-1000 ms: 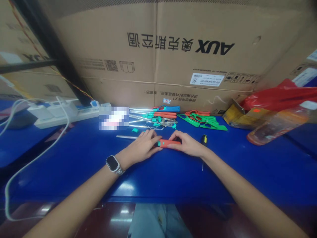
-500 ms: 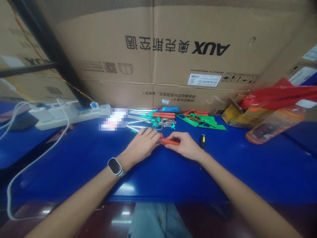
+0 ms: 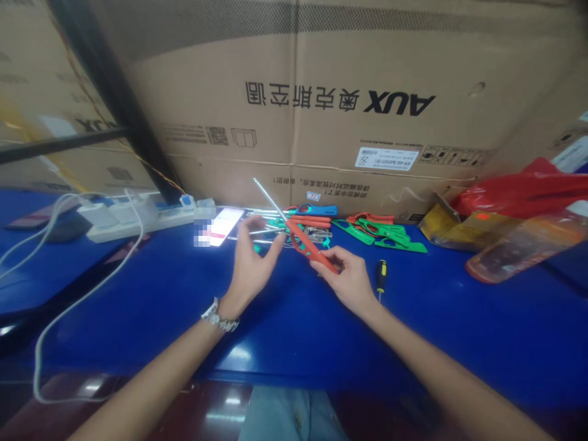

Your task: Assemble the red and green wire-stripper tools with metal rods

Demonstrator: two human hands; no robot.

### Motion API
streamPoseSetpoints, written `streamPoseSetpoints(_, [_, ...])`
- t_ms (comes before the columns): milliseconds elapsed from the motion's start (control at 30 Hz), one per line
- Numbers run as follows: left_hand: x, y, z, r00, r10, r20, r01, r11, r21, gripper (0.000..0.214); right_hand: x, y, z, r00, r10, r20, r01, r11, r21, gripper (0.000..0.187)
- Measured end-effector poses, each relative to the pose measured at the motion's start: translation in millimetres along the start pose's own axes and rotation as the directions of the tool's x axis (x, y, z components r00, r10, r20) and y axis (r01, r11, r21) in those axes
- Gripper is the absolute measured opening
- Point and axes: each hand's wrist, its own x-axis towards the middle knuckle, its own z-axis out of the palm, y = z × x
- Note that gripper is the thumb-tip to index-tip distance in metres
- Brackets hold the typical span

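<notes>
An orange long-nose gas lighter (image 3: 309,244) is pinched at its handle end between the thumb and fingers of my right hand (image 3: 348,277). It tilts up to the left, its thin metal tube pointing at the big carton. My left hand (image 3: 253,256) is beside it, thumb and fingers spread, with nothing in it. Behind both hands lies a pile of metal tubes, small teal parts and lighters, among them a blue lighter (image 3: 316,210). Green lighter shells (image 3: 390,236) and orange ones lie to its right. A black and yellow screwdriver (image 3: 381,275) rests right of my right hand.
A large cardboard carton (image 3: 220,92) stands along the back of the blue table (image 3: 294,337). To the left are a white power strip (image 3: 138,223) with cables and a lit phone (image 3: 225,226). At right lie a bottle (image 3: 519,248), a small open box (image 3: 443,223) and a red bag (image 3: 519,184).
My left hand has come off the lighter, turned and opened. The lighter has swung upward in my right hand, and its metal tube now shows. The view has shifted slightly.
</notes>
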Motion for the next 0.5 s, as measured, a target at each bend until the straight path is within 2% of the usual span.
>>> streamPoseSetpoints(33, [1.3, 1.1, 6.7, 0.975, -0.182, 0.129, 0.204, 0.963, -0.177, 0.046, -0.6, -0.2, 2.5, 0.999, 0.035, 0.009, -0.035, 0.998, 0.055, 0.025])
streamPoseSetpoints(67, [3.0, 2.9, 14.5, 0.914, -0.287, 0.285, 0.376, 0.864, -0.335, 0.045, -1.2, -0.5, 5.2, 0.997, 0.069, 0.024, -0.071, 0.992, 0.105, 0.027])
streamPoseSetpoints(100, [4.9, 5.3, 22.8, 0.851, -0.314, 0.421, 0.494, 0.751, -0.437, 0.047, -1.8, -1.1, 8.0, 0.994, 0.107, 0.040, -0.112, 0.981, 0.156, 0.030])
streamPoseSetpoints(133, [6.9, 8.0, 31.2, 0.821, -0.310, 0.480, 0.547, 0.667, -0.506, 0.048, -2.4, -1.9, 10.8, 0.989, 0.140, 0.055, -0.148, 0.968, 0.200, 0.032])
streamPoseSetpoints(233, [10.9, 14.9, 50.8, 0.841, -0.283, 0.461, 0.535, 0.561, -0.631, 0.044, -4.5, -4.0, 17.7, 0.975, 0.196, 0.108, -0.219, 0.931, 0.291, 0.038])
streamPoseSetpoints(300, [10.7, 17.5, 56.8, 0.839, -0.299, 0.453, 0.543, 0.506, -0.671, 0.043, -5.6, -4.9, 20.4, 0.971, 0.189, 0.143, -0.223, 0.934, 0.278, 0.039])
streamPoseSetpoints(500, [4.6, 23.3, 50.2, 0.771, -0.343, 0.537, 0.637, 0.383, -0.669, 0.038, -8.8, -5.9, 19.4, 0.961, 0.107, 0.255, -0.129, 0.989, 0.069, 0.038])
